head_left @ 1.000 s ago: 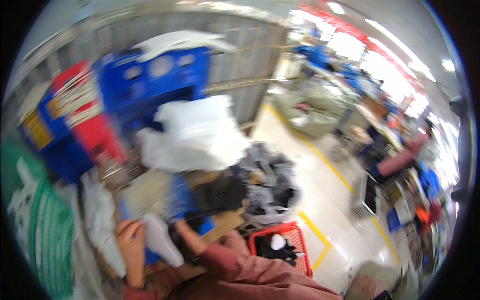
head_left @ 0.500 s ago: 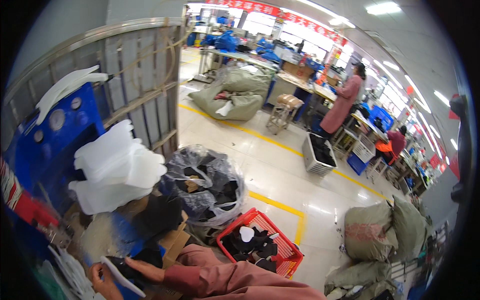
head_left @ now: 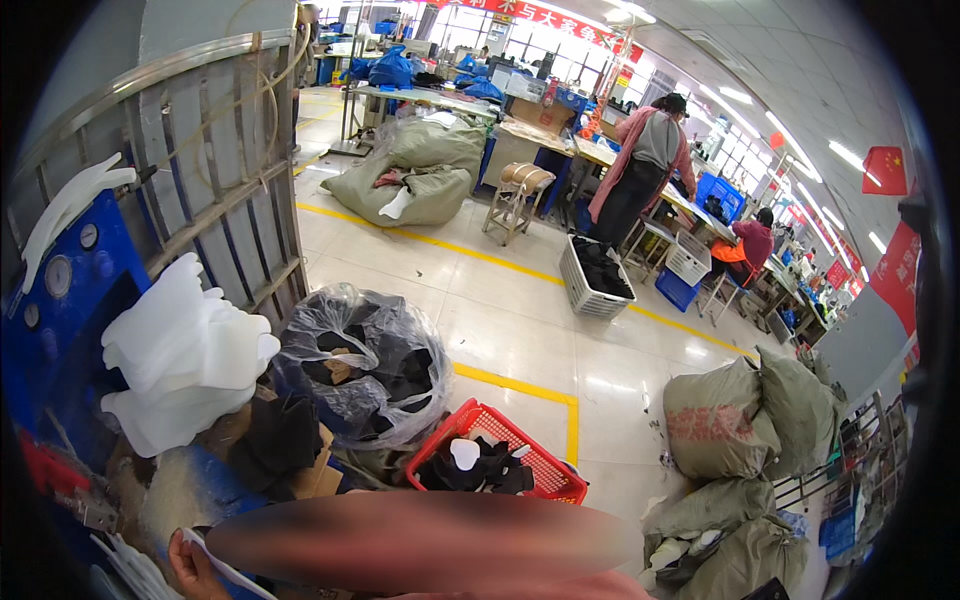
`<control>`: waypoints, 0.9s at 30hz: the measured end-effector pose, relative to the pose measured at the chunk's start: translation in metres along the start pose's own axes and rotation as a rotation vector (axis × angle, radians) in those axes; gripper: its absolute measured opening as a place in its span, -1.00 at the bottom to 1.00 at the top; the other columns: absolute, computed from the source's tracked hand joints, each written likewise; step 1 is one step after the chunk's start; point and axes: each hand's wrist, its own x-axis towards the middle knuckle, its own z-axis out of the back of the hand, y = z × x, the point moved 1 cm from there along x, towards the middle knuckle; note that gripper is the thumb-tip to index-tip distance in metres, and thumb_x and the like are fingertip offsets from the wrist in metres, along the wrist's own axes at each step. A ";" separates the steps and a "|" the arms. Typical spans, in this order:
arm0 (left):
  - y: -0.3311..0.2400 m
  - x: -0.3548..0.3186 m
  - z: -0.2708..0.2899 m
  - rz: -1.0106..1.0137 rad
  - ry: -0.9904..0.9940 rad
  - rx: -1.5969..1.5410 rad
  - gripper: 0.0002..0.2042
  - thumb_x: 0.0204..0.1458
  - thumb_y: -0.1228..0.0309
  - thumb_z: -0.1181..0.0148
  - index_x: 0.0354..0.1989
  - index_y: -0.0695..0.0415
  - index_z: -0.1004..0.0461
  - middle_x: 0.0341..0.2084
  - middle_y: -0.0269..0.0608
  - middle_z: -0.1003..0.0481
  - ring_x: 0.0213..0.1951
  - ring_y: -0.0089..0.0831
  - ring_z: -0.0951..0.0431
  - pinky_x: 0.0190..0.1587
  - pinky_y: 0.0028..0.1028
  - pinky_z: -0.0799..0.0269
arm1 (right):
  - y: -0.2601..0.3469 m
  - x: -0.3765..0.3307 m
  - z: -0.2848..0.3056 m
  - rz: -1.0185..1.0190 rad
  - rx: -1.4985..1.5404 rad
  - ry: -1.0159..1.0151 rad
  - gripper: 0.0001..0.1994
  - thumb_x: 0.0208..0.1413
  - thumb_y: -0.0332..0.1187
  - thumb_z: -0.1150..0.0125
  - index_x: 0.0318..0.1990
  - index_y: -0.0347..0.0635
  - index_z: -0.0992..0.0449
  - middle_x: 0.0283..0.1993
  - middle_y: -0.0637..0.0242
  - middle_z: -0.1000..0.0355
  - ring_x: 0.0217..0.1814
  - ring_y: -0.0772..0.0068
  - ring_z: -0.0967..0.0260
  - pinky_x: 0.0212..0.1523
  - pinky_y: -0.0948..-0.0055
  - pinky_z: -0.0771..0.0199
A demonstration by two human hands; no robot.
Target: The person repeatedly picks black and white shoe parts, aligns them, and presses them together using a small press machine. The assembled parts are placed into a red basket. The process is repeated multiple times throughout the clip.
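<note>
Pinching a thin white piece [head_left: 228, 567] at the bottom edge, the left hand [head_left: 190, 565] grasps it; the right hand's grip cannot be told behind a blurred forearm. Up and right of that grip, the red basket [head_left: 497, 462] is only partly filled with dark pieces.

Views: one only, the head camera, so no shared part with another view.
Position: worn on the person's head, above a red basket [head_left: 495, 462].
Facing: downward and outward across the floor [head_left: 500, 300] toward distant desks [head_left: 560, 140].
Nearness: blurred forearm [head_left: 420, 540] lay closest, at the lower edge.
Distortion: fisheye; straight edges bent near the rim.
</note>
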 end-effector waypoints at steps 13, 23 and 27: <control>-0.163 -0.063 -0.055 -0.337 0.021 0.362 -0.69 0.25 0.50 -0.15 0.14 0.17 -0.61 0.39 0.08 -0.31 0.45 -0.02 -0.25 0.46 -0.16 -0.13 | 0.040 -0.020 0.006 -0.051 0.350 -0.414 -0.26 0.48 0.23 0.29 0.41 -0.27 -0.31 0.32 0.18 -0.42 0.30 0.24 -0.39 0.39 0.25 -0.32; -0.204 -0.085 -0.078 -0.548 0.076 0.630 -0.67 0.08 0.36 -0.40 0.03 0.14 -0.64 0.35 0.17 -0.28 0.38 0.30 -0.22 0.36 0.09 -0.22 | 0.040 -0.027 -0.004 0.009 0.218 -0.301 -0.28 0.51 0.18 0.44 0.45 -0.28 -0.26 0.37 0.13 -0.37 0.33 0.21 -0.39 0.37 0.23 -0.38; -0.200 -0.086 -0.079 -0.514 0.042 0.653 -0.68 0.07 0.38 -0.41 0.00 0.19 -0.63 0.36 0.20 -0.25 0.39 0.32 -0.20 0.36 0.10 -0.21 | 0.035 -0.027 -0.002 0.036 0.196 -0.230 -0.28 0.51 0.18 0.40 0.44 -0.28 -0.27 0.37 0.09 -0.36 0.34 0.20 -0.39 0.35 0.22 -0.42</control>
